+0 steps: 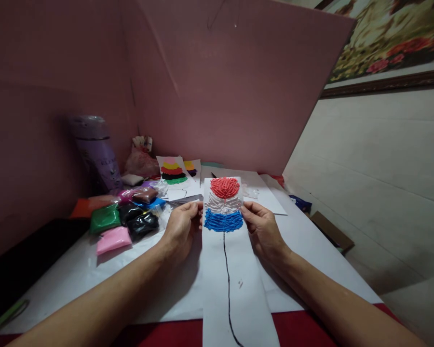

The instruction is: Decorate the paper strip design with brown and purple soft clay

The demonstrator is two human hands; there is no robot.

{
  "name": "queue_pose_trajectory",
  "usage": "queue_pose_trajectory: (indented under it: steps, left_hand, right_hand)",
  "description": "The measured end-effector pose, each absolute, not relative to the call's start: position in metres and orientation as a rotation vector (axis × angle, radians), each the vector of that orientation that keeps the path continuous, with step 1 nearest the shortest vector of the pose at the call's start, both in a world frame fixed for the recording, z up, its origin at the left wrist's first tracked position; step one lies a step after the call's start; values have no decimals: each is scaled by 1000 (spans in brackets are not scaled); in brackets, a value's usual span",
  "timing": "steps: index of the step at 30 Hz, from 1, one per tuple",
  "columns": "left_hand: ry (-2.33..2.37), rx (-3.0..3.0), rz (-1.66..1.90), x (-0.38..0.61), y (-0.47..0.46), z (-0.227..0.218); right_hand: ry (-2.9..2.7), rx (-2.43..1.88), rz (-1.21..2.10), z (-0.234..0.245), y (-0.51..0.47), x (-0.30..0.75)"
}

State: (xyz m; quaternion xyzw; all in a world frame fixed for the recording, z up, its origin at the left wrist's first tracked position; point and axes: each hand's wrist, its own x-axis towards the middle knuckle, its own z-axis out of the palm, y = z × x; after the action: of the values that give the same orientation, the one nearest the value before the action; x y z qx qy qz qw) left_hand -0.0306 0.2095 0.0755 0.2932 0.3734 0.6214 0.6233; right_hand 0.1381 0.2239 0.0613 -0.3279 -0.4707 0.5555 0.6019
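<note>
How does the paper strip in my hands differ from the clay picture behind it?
The held strip shows red, white and blue bands; the rear sheet shows pink, yellow, red, black and green. The held strip is pinched between left hand and right hand; the rear sheet lies untouched. Both are white paper with clay bands.

- Left hand [181,227]: bare, with nothing worn on the fingers or wrist that show.
- Right hand [262,230]: bare as well, its wrist uncovered.
- Left forearm [112,295]: uncovered down to the picture's lower edge.
- Right forearm [332,300]: likewise uncovered to the lower edge, partly in shadow.
</note>
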Motion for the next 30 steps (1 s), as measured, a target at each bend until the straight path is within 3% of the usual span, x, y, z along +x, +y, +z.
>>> queue_pose_trajectory:
  steps: [30]
  left_hand:
    - [948,751,1316,-29,204,75]
  right_hand:
    - [-987,-741,1403,66,223,138]
